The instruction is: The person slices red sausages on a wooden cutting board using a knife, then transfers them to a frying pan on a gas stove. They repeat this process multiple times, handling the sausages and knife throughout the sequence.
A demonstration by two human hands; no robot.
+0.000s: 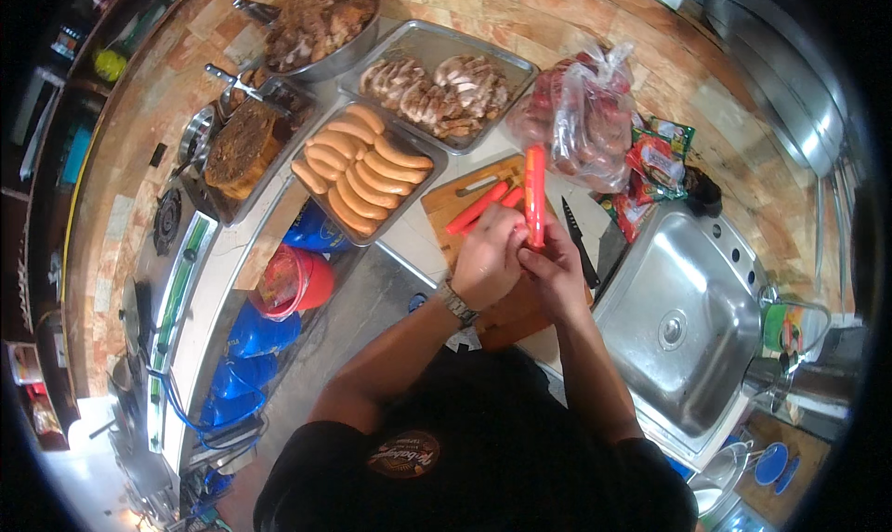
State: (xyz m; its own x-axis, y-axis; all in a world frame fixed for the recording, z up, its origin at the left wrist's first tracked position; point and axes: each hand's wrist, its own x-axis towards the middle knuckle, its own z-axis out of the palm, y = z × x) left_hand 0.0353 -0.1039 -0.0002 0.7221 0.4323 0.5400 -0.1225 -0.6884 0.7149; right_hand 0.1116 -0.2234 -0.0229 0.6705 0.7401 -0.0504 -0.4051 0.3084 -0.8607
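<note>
My right hand (557, 267) grips the lower part of an upright red-wrapped sausage (535, 187) above the wooden cutting board (446, 201). My left hand (491, 257), with a metal watch at the wrist, is against the sausage's lower end; its fingertips are bunched together, and whether they pinch the wrapper is hard to tell. More red sausages (477, 207) lie on the board beyond my left hand. A knife with a black blade (573, 225) rests at the board's right side. A metal tray (357, 238) of light-brown sausages stands to the left.
Beyond the board are a tray (456, 145) of sliced meat and a plastic bag (582, 124) of sausages. Red packets (655, 162) lie near the steel sink (669, 392) at right. A bowl (348, 61) of meat stands farther back. A red bucket (306, 281) is below the counter at left.
</note>
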